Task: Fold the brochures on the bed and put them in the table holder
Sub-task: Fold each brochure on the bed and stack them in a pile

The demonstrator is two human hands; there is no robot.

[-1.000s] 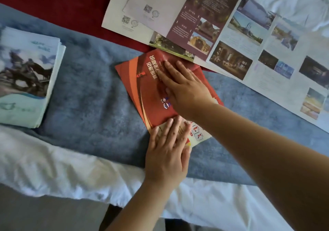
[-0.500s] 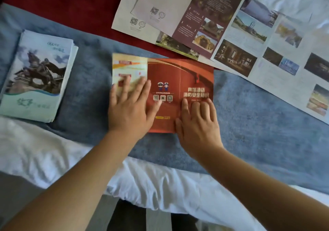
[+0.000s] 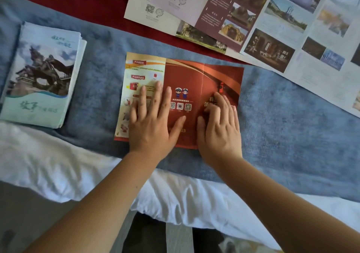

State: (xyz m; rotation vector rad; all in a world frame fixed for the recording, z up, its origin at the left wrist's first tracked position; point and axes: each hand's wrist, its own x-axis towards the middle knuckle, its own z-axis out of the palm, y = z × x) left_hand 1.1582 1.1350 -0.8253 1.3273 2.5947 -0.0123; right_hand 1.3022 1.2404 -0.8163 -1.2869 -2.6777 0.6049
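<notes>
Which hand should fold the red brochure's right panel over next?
Right, probably. The right hand rests on that panel, fingertips bent onto it; the left hand lies flat, pinning the rest of the red brochure.

A single head-worn camera looks steeply down, close over the bed (image 3: 292, 126) edge.

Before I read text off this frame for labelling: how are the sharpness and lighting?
Head view, centre: the red brochure is fairly sharp, its QR squares distinct. Head view, left: the brochure stack is soft, its title smeared. Head view overall: even soft light, no harsh glare, faint shadow beside the left hand.
</notes>
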